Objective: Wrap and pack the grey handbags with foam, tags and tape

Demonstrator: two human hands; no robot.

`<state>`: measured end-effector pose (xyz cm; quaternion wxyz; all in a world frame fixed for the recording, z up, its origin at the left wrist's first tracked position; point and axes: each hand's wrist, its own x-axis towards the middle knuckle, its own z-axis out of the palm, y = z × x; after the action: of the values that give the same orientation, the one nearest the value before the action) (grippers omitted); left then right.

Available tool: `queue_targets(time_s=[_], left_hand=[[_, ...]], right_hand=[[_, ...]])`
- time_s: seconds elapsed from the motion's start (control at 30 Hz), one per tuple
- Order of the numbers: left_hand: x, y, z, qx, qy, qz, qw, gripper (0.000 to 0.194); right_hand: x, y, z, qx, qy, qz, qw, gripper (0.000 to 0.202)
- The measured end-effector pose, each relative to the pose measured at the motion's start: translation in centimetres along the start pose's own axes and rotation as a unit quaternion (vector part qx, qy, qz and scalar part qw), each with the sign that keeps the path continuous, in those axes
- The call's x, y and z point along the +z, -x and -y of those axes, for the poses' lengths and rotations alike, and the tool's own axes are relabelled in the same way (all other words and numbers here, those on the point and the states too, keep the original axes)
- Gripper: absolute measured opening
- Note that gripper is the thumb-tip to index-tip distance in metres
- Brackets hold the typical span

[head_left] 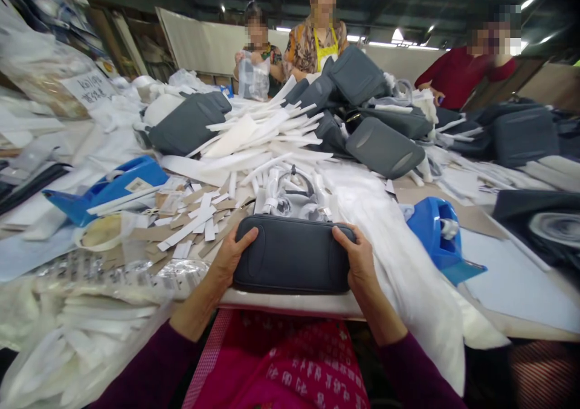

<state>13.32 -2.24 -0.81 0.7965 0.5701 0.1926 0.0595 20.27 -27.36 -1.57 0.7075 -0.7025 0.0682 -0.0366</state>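
Dark bag (292, 258): in the head view, held between the two hands at the near table edge (290, 301), its broad smooth side facing the wearer.
Left hand (229, 253): clamped on the bag's left end, thumb on the face near the upper corner; the other fingers are mostly hidden.
Right hand (360, 257): clamped likewise on the right end.
Handles (272, 194): just beyond the fingers, between them, partly wrapped in clear plastic.
Cardboard strips (181, 232): scattered beside the left fingers, among white pieces.
Blue tape dispensers: one (113, 182) beyond the left fingers, another (430, 231) out to the right of the right fingers.
White padding (385, 234): just right of the right fingers.
Dark bag pile (356, 77): well beyond both hands, near co-workers (326, 43).
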Motion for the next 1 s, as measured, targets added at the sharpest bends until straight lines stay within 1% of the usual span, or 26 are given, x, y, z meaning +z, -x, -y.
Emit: queue_targets(time_s=[0.13, 0.23, 0.33, 0.4, 0.5, 0.57, 0.63, 0.7, 0.73, 0.77, 0.8, 0.83, 0.87, 0.9, 0.93, 1.0], left_hand=[[-0.2, -0.4, 0.6, 0.055, -0.062, -0.034, 0.996, 0.052], [-0.5, -0.8, 0.9, 0.098, -0.126, -0.060, 0.985, 0.050], [-0.8, -1.0, 1.1, 0.137, -0.209, -0.080, 0.965, 0.045], [-1.0, -1.2, 1.3, 0.165, -0.273, -0.087, 0.944, 0.039], [-1.2, -1.4, 1.5, 0.213, -0.371, -0.094, 0.899, 0.033], [-1.2, -1.4, 1.6, 0.244, -0.437, -0.106, 0.859, 0.032], [-0.8, -1.1, 1.4, 0.285, -0.501, -0.126, 0.807, 0.037], [0.3, -0.7, 0.9, 0.346, -0.560, -0.134, 0.741, 0.044], [1.0, -0.5, 0.6, 0.381, -0.586, -0.116, 0.705, 0.047], [1.9, -0.3, 0.3, 0.415, -0.610, -0.076, 0.670, 0.049], [2.9, -0.3, 0.0, 0.442, -0.629, -0.021, 0.639, 0.051], [4.0, -0.3, -0.2, 0.457, -0.642, 0.032, 0.615, 0.051], [5.0, -0.5, -0.3, 0.459, -0.648, 0.068, 0.604, 0.047], [6.0, -0.6, -0.3, 0.451, -0.653, 0.080, 0.603, 0.040], [6.8, -0.9, -0.1, 0.439, -0.659, 0.067, 0.607, 0.032], [7.8, -1.2, 0.3, 0.419, -0.671, 0.013, 0.611, 0.024]], right_hand=[[0.2, -0.1, -0.6, -0.033, 0.029, -0.016, 0.999, 0.049], [0.4, -0.3, -0.9, -0.048, 0.057, -0.021, 0.997, 0.048], [0.5, -0.5, -1.2, -0.056, 0.092, -0.032, 0.994, 0.045], [0.5, -0.7, -1.3, -0.064, 0.128, -0.039, 0.989, 0.044], [0.4, -0.7, -1.3, -0.080, 0.178, -0.041, 0.980, 0.044], [0.4, -0.7, -1.2, -0.081, 0.193, -0.037, 0.977, 0.045], [0.4, -0.7, -1.1, -0.078, 0.196, -0.034, 0.977, 0.046], [0.5, -0.8, -1.1, -0.082, 0.200, -0.037, 0.976, 0.048], [0.6, -0.8, -1.1, -0.088, 0.203, -0.042, 0.974, 0.048], [0.6, -0.8, -1.1, -0.095, 0.206, -0.047, 0.973, 0.049], [0.7, -0.9, -1.2, -0.101, 0.209, -0.051, 0.971, 0.049], [0.7, -0.9, -1.2, -0.106, 0.211, -0.055, 0.970, 0.050], [0.7, -0.9, -1.3, -0.108, 0.212, -0.056, 0.970, 0.050], [0.6, -0.8, -1.3, -0.108, 0.214, -0.056, 0.969, 0.049], [0.6, -0.7, -1.3, -0.107, 0.218, -0.054, 0.968, 0.049], [0.4, -0.5, -0.9, -0.107, 0.242, -0.039, 0.964, 0.047]])
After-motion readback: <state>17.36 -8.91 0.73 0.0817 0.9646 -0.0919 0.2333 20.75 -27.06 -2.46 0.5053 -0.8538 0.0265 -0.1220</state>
